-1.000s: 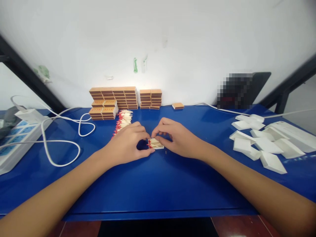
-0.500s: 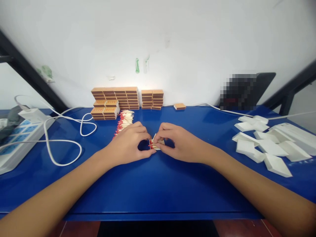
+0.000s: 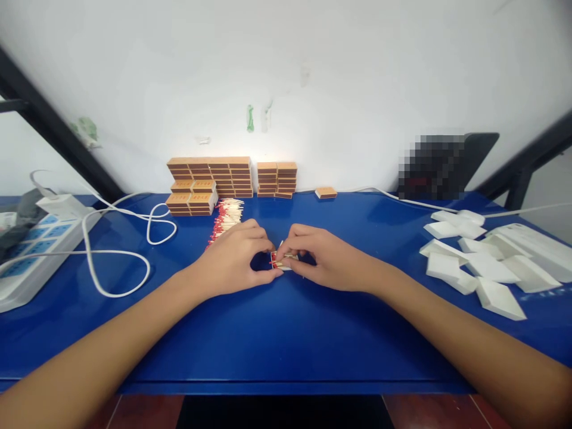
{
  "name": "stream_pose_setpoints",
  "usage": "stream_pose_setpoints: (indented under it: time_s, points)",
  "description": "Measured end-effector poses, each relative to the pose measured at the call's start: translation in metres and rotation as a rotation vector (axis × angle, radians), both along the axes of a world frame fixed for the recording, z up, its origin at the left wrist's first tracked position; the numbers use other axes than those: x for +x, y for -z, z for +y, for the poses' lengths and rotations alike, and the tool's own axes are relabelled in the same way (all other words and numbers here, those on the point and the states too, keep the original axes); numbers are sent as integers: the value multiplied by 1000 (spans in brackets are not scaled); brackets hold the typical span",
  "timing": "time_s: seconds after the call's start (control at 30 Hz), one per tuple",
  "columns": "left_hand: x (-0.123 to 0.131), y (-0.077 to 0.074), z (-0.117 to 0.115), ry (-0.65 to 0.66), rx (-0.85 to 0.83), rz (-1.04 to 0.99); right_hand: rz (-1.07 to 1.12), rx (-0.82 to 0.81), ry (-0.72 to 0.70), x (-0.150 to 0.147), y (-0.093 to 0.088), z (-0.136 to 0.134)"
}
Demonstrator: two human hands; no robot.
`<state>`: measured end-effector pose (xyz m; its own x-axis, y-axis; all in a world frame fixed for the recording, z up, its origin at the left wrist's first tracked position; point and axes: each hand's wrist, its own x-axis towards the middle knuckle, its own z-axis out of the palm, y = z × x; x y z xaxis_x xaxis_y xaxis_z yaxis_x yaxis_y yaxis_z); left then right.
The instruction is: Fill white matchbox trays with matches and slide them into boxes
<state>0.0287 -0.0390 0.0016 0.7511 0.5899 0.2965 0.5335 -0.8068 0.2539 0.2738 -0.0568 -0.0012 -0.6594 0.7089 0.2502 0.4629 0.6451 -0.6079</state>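
Note:
A small white matchbox tray (image 3: 285,269) filled with red-headed matches (image 3: 274,258) lies between my hands, partly hidden by fingers. My left hand (image 3: 235,256) pinches the tray's left end between thumb and fingers. From the right, my right hand (image 3: 328,257) reaches over the tray, its fingertips closed on matches there. Beyond my left hand spreads a heap of loose matches (image 3: 229,215), red heads to the left, its near part covered by that hand.
Matchboxes stand stacked against the wall in a large block (image 3: 210,176) and a smaller one (image 3: 277,179); a single matchbox (image 3: 326,192) lies apart. Several white trays (image 3: 491,265) are scattered at right. A power strip (image 3: 44,250) and white cable (image 3: 145,274) occupy the left.
My right fingers have lowered slightly onto the matches, which lie flatter in the tray. My left hand keeps its hold; the view has shifted a little.

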Motion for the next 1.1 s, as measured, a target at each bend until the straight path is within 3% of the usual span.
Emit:
stream_pose_setpoints:
  time_s: [0.47,1.1]
  points:
    - [0,1,0,11,25,-4,-57,38,105,-1,1,1]
    - [0,1,0,13,27,1,-85,15,88,0,0,-2]
